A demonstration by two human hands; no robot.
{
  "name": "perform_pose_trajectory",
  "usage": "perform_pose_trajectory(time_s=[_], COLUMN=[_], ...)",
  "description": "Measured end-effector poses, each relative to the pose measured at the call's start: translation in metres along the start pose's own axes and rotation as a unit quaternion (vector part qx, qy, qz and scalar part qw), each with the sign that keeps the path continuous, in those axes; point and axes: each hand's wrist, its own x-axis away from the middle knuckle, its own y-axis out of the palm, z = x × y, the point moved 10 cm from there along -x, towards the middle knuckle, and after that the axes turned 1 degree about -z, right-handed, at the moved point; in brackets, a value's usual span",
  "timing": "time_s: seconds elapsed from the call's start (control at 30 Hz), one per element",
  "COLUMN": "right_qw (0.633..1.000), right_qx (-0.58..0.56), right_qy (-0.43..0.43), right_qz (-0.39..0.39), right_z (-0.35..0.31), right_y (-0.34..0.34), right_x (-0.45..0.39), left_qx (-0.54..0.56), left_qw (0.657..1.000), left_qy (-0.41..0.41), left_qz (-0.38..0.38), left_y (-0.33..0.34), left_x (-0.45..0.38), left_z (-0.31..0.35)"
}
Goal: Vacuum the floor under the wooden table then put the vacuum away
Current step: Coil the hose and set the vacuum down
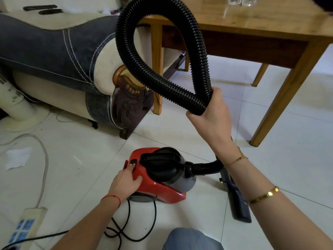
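Left hand (pixel 128 177) presses vacuum (pixel 158 179), beneath hose (pixel 167 56)

Sofa end and clutter on my left

A sofa (pixel 54 56) with a carved dark wooden foot (pixel 129 107) stands on white tiles; two remotes (pixel 43 9) lie on it, a power strip (pixel 27 226), a white fan base (pixel 19 112) and crumpled paper (pixel 17 157) nearby.

A red plastic canister vacuum with a black domed top (pixel 158 175) sat on pale glossy floor tiles (pixel 180 127); its black ribbed hose (pixel 162 82) looped before the honey-brown wooden table (pixel 270 29).
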Motion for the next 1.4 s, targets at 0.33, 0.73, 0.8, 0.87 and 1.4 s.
perform_pose_trajectory(time_s=[0.33, 0.73, 0.8, 0.87, 1.4], right_qw=[1.000, 0.995, 0.993, 0.990, 0.974], right_qx=[-0.001, -0.060, -0.075, -0.091, -0.117], right_qy=[-0.001, -0.042, -0.053, -0.060, -0.075], right_qz=[-0.018, -0.064, -0.075, -0.086, -0.178], right_z=[-0.006, -0.035, -0.046, -0.057, -0.131], right_y=[-0.002, 0.018, 0.030, 0.046, 0.206], right_x=[-0.003, -0.050, -0.061, -0.074, -0.163], left_qx=[-0.132, -0.200, -0.205, -0.205, -0.157], left_qw=[0.935, 0.933, 0.936, 0.940, 0.982], left_qy=[0.326, 0.299, 0.287, 0.272, 0.108], left_qz=[0.044, -0.014, -0.002, 0.009, -0.004], left_y=[-0.021, -0.037, -0.051, -0.067, -0.135], left_x=[0.000, -0.038, -0.046, -0.055, -0.123], left_z=[0.119, 0.107, 0.100, 0.089, -0.013])
